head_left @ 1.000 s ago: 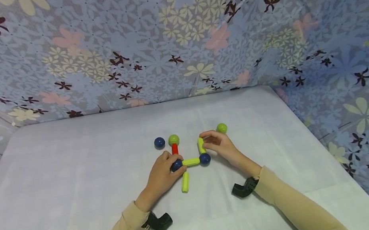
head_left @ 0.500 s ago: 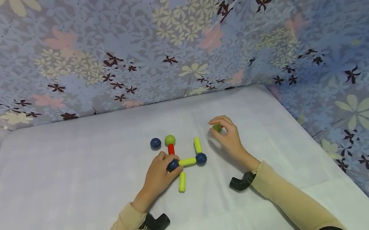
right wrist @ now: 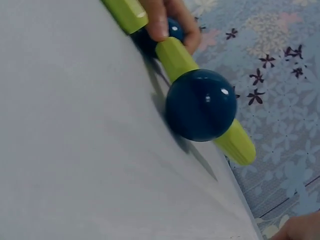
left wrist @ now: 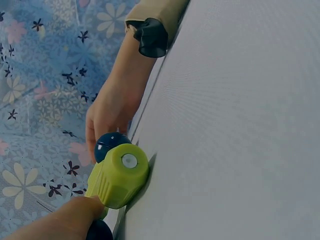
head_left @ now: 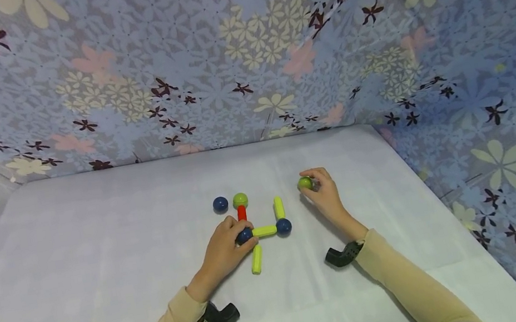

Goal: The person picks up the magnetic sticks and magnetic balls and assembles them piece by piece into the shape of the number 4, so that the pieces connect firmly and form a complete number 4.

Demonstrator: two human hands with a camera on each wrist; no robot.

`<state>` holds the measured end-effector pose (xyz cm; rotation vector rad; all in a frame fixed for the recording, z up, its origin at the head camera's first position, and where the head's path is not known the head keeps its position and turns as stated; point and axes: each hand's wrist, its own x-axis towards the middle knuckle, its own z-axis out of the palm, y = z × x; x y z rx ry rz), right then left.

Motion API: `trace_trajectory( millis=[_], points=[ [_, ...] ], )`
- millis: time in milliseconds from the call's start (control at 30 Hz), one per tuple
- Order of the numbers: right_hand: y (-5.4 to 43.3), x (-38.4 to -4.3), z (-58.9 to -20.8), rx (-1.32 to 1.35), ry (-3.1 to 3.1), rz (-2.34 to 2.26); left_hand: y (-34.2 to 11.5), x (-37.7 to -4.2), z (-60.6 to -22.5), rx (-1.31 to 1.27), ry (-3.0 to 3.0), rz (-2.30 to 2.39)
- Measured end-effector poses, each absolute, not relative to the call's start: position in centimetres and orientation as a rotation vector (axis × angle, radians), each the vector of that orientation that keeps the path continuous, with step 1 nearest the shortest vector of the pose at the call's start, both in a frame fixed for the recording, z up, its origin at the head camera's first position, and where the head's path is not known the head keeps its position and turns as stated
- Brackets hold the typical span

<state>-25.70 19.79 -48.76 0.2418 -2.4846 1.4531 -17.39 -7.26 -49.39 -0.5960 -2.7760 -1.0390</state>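
Note:
My left hand (head_left: 223, 248) grips a dark blue ball (head_left: 244, 236) in the head view. A red rod (head_left: 241, 213) runs from there to a green ball at the far end (head_left: 240, 200). To the right, a yellow-green rod (head_left: 264, 231) joins a second blue ball (head_left: 284, 227), also large in the right wrist view. From this ball another yellow-green rod (head_left: 279, 208) points away from me. My right hand (head_left: 329, 200) pinches a separate green ball (head_left: 305, 183) between thumb and fingers, right of that rod. Whether the ball touches the table is unclear.
A yellow-green rod (head_left: 256, 260) lies just in front of the left hand; its far end is near the thumb. One loose blue ball (head_left: 220, 205) sits left of the far green ball. White cloth covers the table (head_left: 100, 253), with flowered fabric (head_left: 203, 68) behind it.
My right hand has left the upright-pointing yellow-green rod, moved right and away to the loose green ball, and taken hold of it. My left hand has stayed on its blue ball.

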Motion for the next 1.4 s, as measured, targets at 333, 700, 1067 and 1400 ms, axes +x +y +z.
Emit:
trace_trajectory(
  millis=[333, 700, 1067, 1400],
  points=[
    [19.3, -26.1, -48.6, 0.198, -2.569, 1.480, -7.3, -17.3, -49.0, -0.599, -2.774, -1.058],
    [16.1, -26.3, -47.3, 0.418, -2.600, 1.717, -7.1, -17.3, -49.4, -0.568, -2.756, -1.066],
    [15.5, -26.9, -47.4, 0.457, -2.591, 1.834, -7.3, -17.5, -49.1, -0.552, -2.733, -1.080],
    [15.3, -27.5, -48.5, 0.446, -2.615, 1.742, -7.2, -17.6, -49.2, -0.543, -2.729, -1.142]
  ],
)
